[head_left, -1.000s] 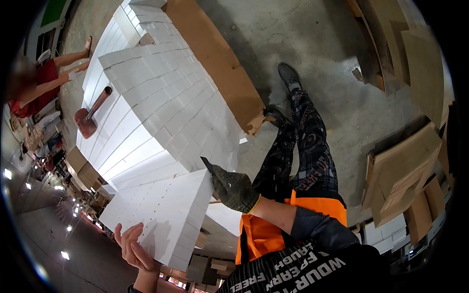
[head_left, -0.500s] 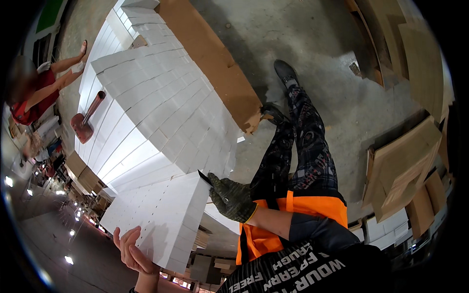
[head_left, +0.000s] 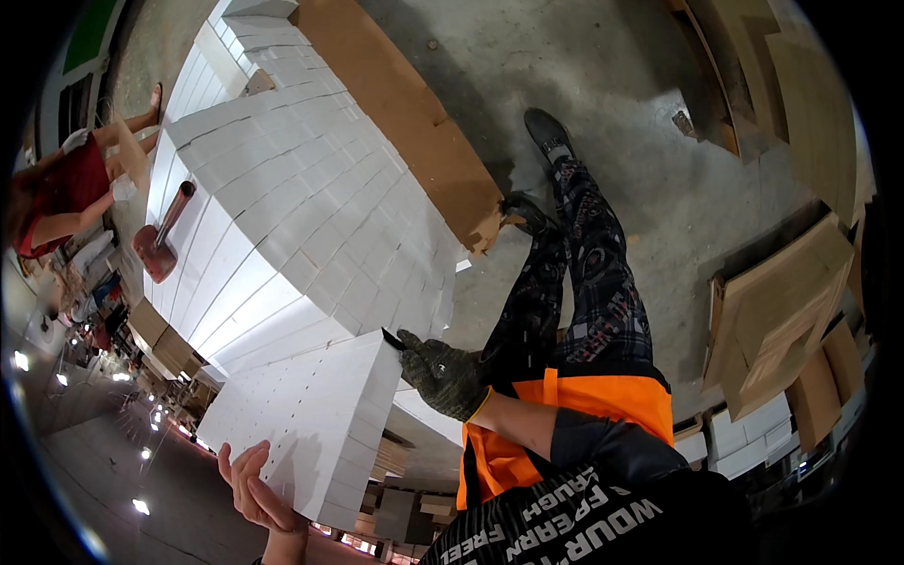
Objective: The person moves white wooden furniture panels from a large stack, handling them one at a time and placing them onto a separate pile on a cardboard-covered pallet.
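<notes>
My left hand (head_left: pixel 259 487) is bare, its fingers spread and resting against a stack of white panels (head_left: pixel 306 400) with rows of small holes. My right hand (head_left: pixel 440 379), in a dark mottled knit glove, is closed around a small knife; the handle is hidden in the fist. The knife's dark pointed blade (head_left: pixel 392 339) sticks out at the upper right corner of that stack. Adjoining it beyond is a larger block of stacked white panels (head_left: pixel 311 188). On that block lies a red mallet-like tool (head_left: pixel 162 245).
A brown cardboard sheet (head_left: pixel 405 104) runs along the block's right side. Flattened cartons (head_left: pixel 782 311) lean at the right over white packs (head_left: pixel 753 438). A co-worker in red (head_left: pixel 71 202), wearing white gloves, stands at far left with a tan flat piece (head_left: pixel 129 151).
The co-worker has shifted and a tan flat piece now shows near their gloved hands. My right hand and the blade have barely moved; my left hand stays on the panels.
</notes>
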The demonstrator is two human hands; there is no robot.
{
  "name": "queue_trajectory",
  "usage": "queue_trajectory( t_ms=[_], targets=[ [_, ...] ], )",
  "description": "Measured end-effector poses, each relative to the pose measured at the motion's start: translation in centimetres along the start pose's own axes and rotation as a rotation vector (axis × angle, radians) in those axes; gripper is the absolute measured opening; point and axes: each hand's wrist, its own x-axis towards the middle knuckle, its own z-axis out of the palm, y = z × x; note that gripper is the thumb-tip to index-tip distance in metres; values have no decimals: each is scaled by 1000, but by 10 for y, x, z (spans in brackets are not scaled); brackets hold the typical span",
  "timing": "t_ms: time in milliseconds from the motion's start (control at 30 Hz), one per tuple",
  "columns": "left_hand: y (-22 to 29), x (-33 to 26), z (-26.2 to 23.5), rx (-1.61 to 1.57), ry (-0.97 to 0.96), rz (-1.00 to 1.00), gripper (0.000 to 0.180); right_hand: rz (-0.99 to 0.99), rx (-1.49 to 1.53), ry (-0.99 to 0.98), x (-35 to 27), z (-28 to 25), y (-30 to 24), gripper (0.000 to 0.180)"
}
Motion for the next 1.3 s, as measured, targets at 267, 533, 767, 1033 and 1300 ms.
queue_trajectory(
  t_ms=[267,533,767,1033,1300],
  targets=[
    [-1,-2,-2,27,-31,9,38,17,127,-54,3,-1,10,30],
    [-3,-4,-4,34,-42,8,37,141,207,-89,5,1,9,31],
    [-11,-8,-1,90,-27,64,38,471,114,-189,4,31,32,28],
    [-17,-11,-3,83,-10,52,38,530,355,-56,28,-8,18,25],
    [-2,-1,0,-2,7,-14,37,3,203,126,36,-15,12,35]
  ],
)
